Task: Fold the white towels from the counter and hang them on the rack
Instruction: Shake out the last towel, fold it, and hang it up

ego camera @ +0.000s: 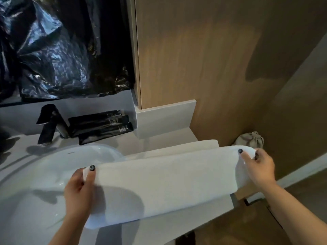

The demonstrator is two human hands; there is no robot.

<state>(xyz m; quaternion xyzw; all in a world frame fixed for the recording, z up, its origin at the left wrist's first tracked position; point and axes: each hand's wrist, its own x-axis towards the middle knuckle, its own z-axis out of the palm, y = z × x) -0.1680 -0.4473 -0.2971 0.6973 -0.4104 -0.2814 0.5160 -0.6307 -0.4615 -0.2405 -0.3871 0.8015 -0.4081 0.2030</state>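
- The white towel is stretched lengthwise over the counter, its left end over the sink and its right end past the counter's edge. The left hand pinches the left end and the right hand pinches the right end.
- Risk, as I judge it: the lower flap hangs unsupported, so if either pinch slackens the fold could slip open, and the left end could drop into the basin (which may be wet; I cannot tell).
- Another risk: pulling unevenly would skew the edges, so the fold would come out crooked for hanging.
- The black faucet and black packets stand behind the sink, apart from the towel; a wide swing could brush them.
- Count: two hands, both gripping; one towel in hand, and one more white layer lying on the counter behind it (a second towel or part of this one, unclear); one sink; one faucet; roughly three packets; one grey cloth bundle on the floor. No rack is in view.
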